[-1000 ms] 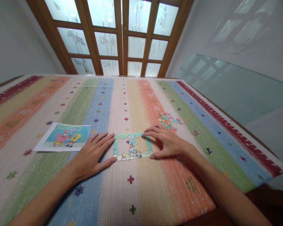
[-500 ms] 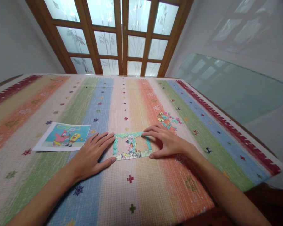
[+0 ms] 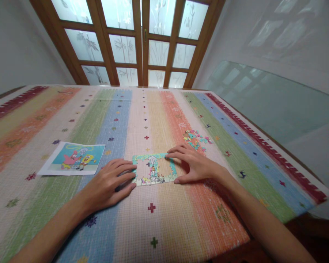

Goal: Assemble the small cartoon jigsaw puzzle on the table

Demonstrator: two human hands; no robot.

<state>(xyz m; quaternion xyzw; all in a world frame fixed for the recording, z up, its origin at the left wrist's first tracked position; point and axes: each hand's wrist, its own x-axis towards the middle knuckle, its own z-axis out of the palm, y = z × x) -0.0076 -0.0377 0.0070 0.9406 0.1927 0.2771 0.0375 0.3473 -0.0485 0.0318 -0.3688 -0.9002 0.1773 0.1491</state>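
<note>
Two bare hands flank a partly assembled jigsaw puzzle (image 3: pixel 153 171), which lies flat on a striped tablecloth (image 3: pixel 164 219) near the middle of the near part of the table. The left hand (image 3: pixel 105 182) rests palm down at the left edge of the puzzle; its fingers are spread and slightly bent, with the fingertips at the border pieces and the thumb at the lower left corner. The right hand (image 3: pixel 196 164) arches at the opposite edge: its forefinger reaches the upper right corner, its thumb is at the lower right corner, and the span between them is wide. Neither hand is closed around an object. The puzzle consists of a border, mainly turquoise above and pale along the near side, plus a joined column of pieces showing a cartoon figure. Cloth is visible through the gaps on both sides of this column. Loose puzzle pieces (image 3: pixel 190 136) form a scattered group beyond the right hand, mostly on an orange stripe. A printed sheet (image 3: pixel 76 159) with three cartoon figures lies to the left, just beyond the left hand. A wood-framed door (image 3: pixel 139 44) with frosted panes stands behind the table's far edge.
</note>
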